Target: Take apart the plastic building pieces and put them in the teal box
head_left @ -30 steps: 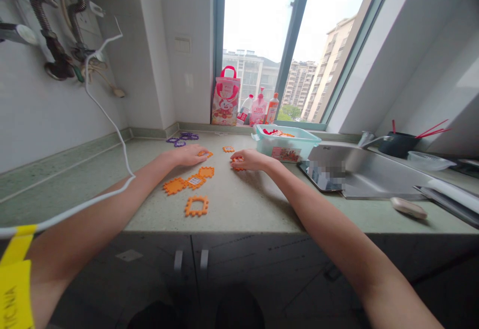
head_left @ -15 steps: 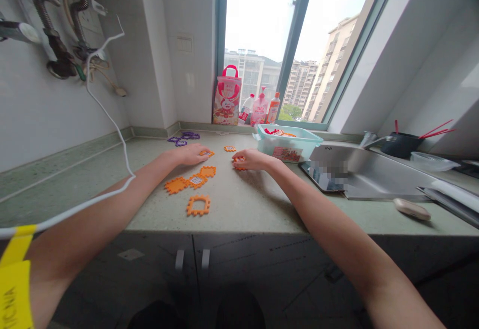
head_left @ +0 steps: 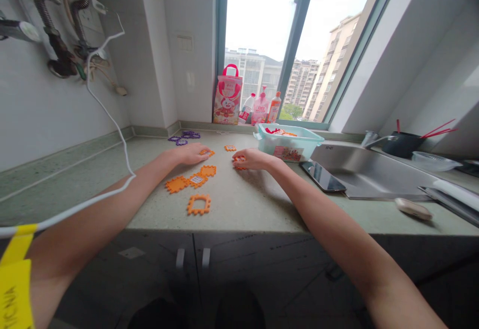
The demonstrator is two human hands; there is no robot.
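Note:
My left hand [head_left: 191, 154] reaches over the counter, its fingers closed on an orange interlocking tile [head_left: 209, 153] with a white printed middle. To the right, my right hand [head_left: 252, 159] grips another orange tile [head_left: 239, 159], partly covered by the fingers. Between and behind the hands lies a small orange tile [head_left: 230, 148]. Nearer me, several orange pieces [head_left: 197, 179] form a slanting row. In front of them rests an orange square frame [head_left: 199, 204] with an open middle. Purple tiles [head_left: 181, 142] lie at the back left.
A pale teal tub [head_left: 288, 150] holds red and orange pieces. Beside it a phone [head_left: 323, 176] lies by the steel sink [head_left: 374, 174]. A soap-shaped object [head_left: 413, 209] is at the right. A white cable [head_left: 112, 114] crosses my left arm. Bottles [head_left: 259, 109] stand by the window.
Both hands and the tiles stay practically in place; the view shifts very slightly. The pixelated patch over the phone is gone, and its dark screen shows.

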